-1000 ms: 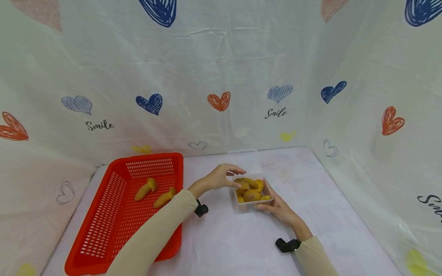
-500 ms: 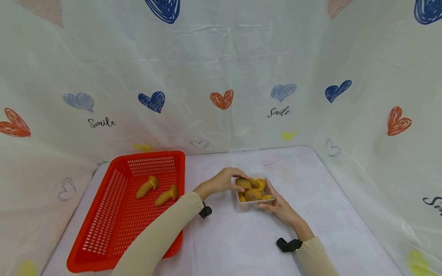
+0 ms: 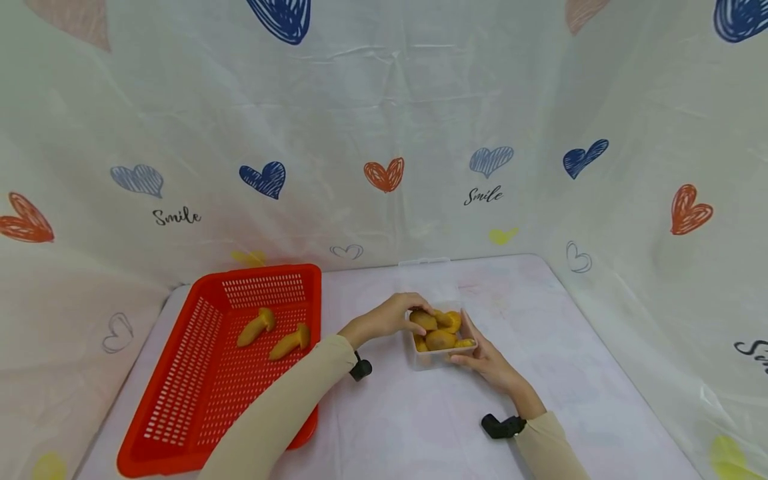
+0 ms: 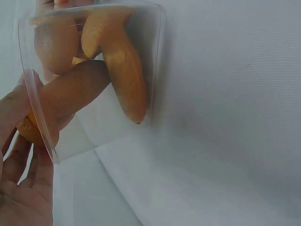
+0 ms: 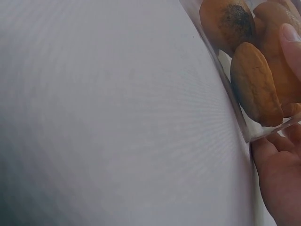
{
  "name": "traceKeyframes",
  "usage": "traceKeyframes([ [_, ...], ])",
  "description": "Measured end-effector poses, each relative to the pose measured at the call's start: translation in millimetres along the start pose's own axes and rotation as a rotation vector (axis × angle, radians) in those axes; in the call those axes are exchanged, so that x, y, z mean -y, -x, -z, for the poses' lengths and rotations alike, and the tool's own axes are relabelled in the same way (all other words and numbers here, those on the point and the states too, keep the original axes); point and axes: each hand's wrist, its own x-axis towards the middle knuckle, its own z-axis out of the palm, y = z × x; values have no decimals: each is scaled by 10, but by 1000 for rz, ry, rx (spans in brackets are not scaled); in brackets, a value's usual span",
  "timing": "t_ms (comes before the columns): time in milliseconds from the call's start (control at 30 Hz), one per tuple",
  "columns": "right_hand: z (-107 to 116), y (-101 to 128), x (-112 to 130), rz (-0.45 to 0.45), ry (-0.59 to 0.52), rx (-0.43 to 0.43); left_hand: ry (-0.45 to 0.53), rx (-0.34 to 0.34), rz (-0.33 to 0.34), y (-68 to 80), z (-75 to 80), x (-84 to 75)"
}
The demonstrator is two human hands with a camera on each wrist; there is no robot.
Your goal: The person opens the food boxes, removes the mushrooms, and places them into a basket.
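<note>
1. A clear box (image 3: 442,357) is sitting on the table (image 3: 420,427), near its middle and just right of the basket (image 3: 180,427); it is holding several brown-orange mushrooms (image 3: 441,339), which are pressing against its walls in both wrist views (image 4: 120,70) (image 5: 256,84).
2. The left hand (image 3: 393,315) is reaching over the box's left rim; its fingers are curling round one mushroom (image 3: 423,320) at the top of the pile and gripping it; in the left wrist view the fingers (image 4: 16,108) are lying against the box wall (image 4: 94,136).
3. The right hand (image 3: 486,360) is holding the box at its near right corner, the thumb lying along the right rim and the fingers curling round the front wall; in the right wrist view a fingertip (image 5: 291,40) is showing at the rim and the palm (image 5: 280,179) is lying under the corner.
4. The red basket is standing at the table's left, well apart from the box; two mushrooms (image 3: 256,327) (image 3: 289,341) are lying in it side by side.
5. A clear lid (image 3: 427,277) is lying just behind the box.
6. A heart-printed cloth (image 3: 384,133) is hanging behind and beside the table.
</note>
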Motion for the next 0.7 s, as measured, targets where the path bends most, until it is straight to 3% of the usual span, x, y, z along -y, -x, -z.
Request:
traceKeyframes([
  [433,-7,-1,14,-18,26,-10,-19,-74,32,36,83,-77],
  [700,-6,1,-17,12,30,-6,28,-154,21,94,140,-100],
])
